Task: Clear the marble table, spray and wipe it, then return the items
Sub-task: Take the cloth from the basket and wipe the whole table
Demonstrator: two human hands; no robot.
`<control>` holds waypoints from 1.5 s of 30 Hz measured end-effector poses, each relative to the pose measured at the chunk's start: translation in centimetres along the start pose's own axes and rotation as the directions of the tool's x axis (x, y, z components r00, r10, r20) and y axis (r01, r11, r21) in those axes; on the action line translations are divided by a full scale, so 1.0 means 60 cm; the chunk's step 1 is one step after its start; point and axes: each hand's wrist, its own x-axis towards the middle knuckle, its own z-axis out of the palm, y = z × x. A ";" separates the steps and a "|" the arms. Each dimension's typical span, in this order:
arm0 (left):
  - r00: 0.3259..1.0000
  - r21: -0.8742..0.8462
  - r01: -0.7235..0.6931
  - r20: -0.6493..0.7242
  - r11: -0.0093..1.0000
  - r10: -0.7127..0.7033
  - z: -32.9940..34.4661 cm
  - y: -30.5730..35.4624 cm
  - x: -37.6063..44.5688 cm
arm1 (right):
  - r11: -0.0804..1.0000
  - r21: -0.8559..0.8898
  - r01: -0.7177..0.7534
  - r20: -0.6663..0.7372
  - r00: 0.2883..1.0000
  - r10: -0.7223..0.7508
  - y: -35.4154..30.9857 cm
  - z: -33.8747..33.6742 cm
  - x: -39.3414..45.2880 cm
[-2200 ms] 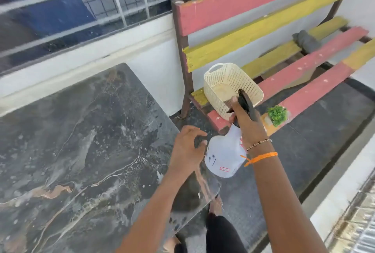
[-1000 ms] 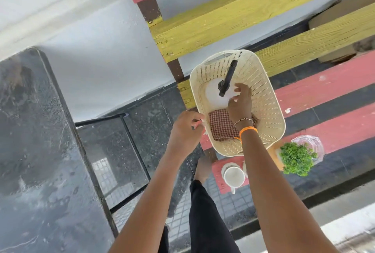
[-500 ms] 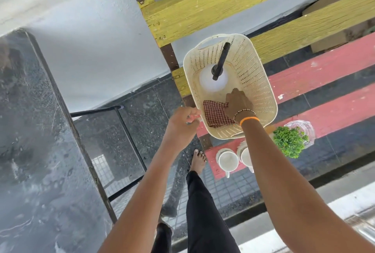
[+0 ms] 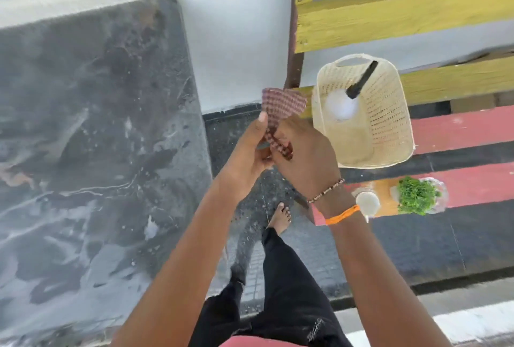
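Cloth (image 4: 281,108), red and checked, is pinched between both my hands, and its top sticks up past my fingers. My left hand (image 4: 251,149) holds it with the thumb up. My right hand (image 4: 304,157) curls round its lower end. Left of my hands lies the wet marble table (image 4: 91,138). Just right of them a cream basket (image 4: 386,124) sits on the bench (image 4: 459,129) with the spray bottle (image 4: 343,105) inside. Below the basket stand a white cup (image 4: 367,203) and a green plant (image 4: 415,195).
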 end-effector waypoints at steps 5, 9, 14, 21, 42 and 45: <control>0.948 -0.192 -0.175 -0.296 0.966 0.113 -0.141 0.003 -0.136 | 0.955 0.287 0.075 0.284 0.945 -0.160 -0.131 0.084 -0.042; 0.931 -0.333 -0.234 -0.347 0.914 0.111 -0.259 -0.011 -0.267 | 0.925 0.378 0.035 0.153 0.983 -0.100 -0.239 0.148 -0.069; 0.909 -0.370 -0.255 -0.406 0.893 0.092 -0.390 -0.035 -0.421 | 0.923 0.343 0.174 0.212 0.943 -0.256 -0.399 0.246 -0.083; 0.878 -0.292 -0.331 -0.444 0.897 0.180 -0.529 -0.055 -0.580 | 0.860 0.195 0.473 0.275 0.815 -0.510 -0.575 0.365 -0.105; 0.810 -0.089 -0.251 -0.565 0.964 0.159 -0.940 0.017 -0.694 | 0.840 0.257 0.479 0.713 0.493 -0.499 -0.929 0.634 -0.020; 0.852 -0.094 -0.219 -0.504 0.971 0.143 -1.005 0.056 -0.698 | 0.859 0.216 0.464 0.795 0.428 -0.431 -0.970 0.663 0.012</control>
